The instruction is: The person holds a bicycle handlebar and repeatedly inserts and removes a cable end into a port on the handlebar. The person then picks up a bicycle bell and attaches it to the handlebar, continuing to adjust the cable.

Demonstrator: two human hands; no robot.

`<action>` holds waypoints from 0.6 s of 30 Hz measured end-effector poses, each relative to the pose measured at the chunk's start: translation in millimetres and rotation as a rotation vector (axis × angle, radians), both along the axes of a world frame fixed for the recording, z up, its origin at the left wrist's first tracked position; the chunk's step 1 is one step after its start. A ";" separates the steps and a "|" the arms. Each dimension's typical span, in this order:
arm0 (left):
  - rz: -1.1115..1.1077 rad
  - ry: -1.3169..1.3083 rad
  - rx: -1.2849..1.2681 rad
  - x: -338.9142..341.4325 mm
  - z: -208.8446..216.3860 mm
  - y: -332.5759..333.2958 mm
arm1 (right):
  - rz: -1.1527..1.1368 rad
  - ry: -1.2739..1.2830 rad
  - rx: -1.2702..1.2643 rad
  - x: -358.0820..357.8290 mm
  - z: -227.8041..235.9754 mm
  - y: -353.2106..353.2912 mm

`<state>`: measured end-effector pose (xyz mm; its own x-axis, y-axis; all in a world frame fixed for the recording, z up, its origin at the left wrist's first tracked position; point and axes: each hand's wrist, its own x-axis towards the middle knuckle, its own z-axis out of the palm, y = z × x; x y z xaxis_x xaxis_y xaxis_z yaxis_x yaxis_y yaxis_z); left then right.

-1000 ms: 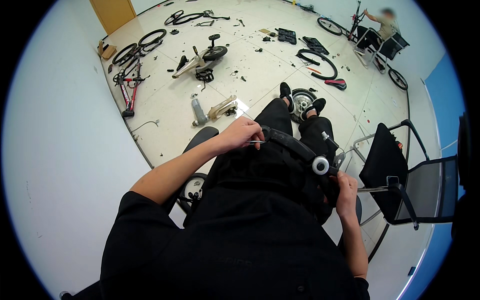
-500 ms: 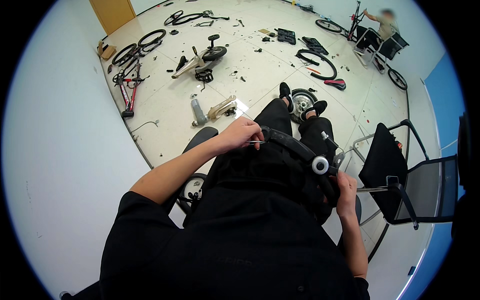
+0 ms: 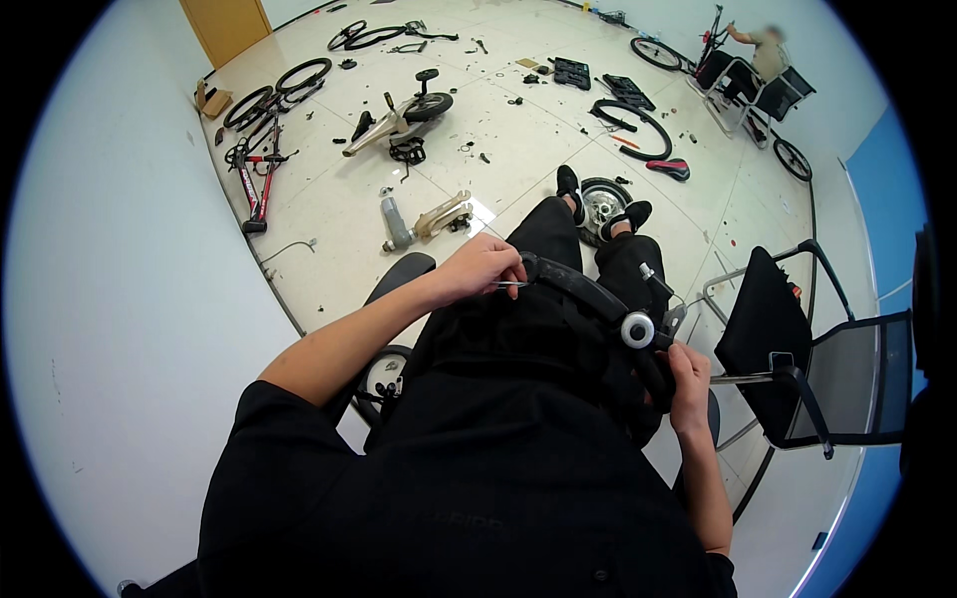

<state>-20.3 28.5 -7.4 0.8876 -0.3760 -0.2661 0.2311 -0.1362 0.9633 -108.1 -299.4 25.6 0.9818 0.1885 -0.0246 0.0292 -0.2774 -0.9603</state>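
Observation:
A black curved bicycle part [image 3: 578,289] with a small white wheel lies across my lap. My left hand [image 3: 483,267] grips its left end, and a thin metal piece pokes out between the fingers. My right hand [image 3: 690,384] is closed around the part's right end, just below the white wheel [image 3: 637,330]. My feet in black shoes rest beside a small silver wheel [image 3: 601,204] on the floor ahead.
A black mesh chair [image 3: 797,349] stands close on my right. Bike frames, tyres, a beige frame [image 3: 399,115] and loose parts litter the tiled floor. Another person [image 3: 768,50] works on a bike at the far right. A white wall runs along my left.

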 end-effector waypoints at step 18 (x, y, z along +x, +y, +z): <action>-0.012 0.013 0.000 0.5 -2.1 -0.6 | -0.036 0.081 0.052 -1.7 8.5 5.0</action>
